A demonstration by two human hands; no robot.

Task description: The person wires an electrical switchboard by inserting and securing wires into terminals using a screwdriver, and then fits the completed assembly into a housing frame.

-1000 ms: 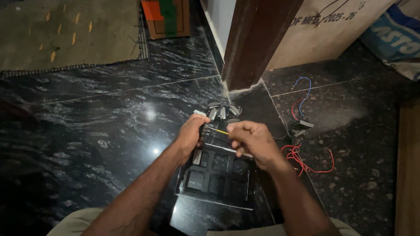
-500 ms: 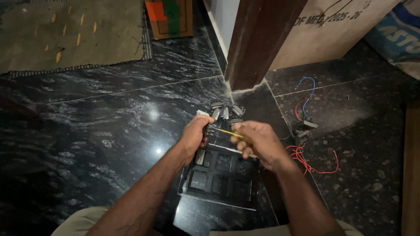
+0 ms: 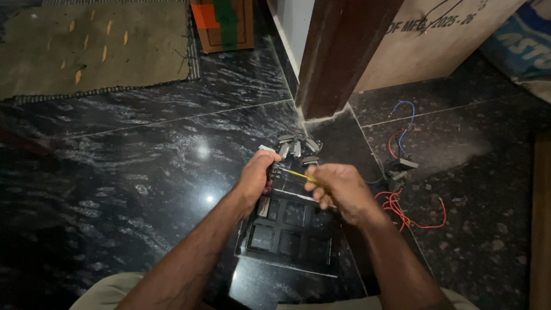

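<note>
A black switch plate frame [image 3: 290, 232] with several square openings lies on the dark floor in front of me. My left hand [image 3: 257, 175] grips its upper left corner. My right hand [image 3: 340, 189] holds a thin yellow-handled screwdriver [image 3: 297, 174] whose tip points left into the top of the frame beside my left fingers. Several small grey switch modules [image 3: 295, 146] lie loose on the floor just beyond the frame.
Red wires [image 3: 410, 209] and a blue wire [image 3: 404, 112] with a small part [image 3: 402, 166] lie to the right. A dark wooden post [image 3: 338, 54] and a cardboard box [image 3: 436, 40] stand behind. A mat [image 3: 92, 46] lies far left.
The view has shifted slightly. My hands stay on the frame, and the screwdriver tip has moved a little along the frame's top edge.
</note>
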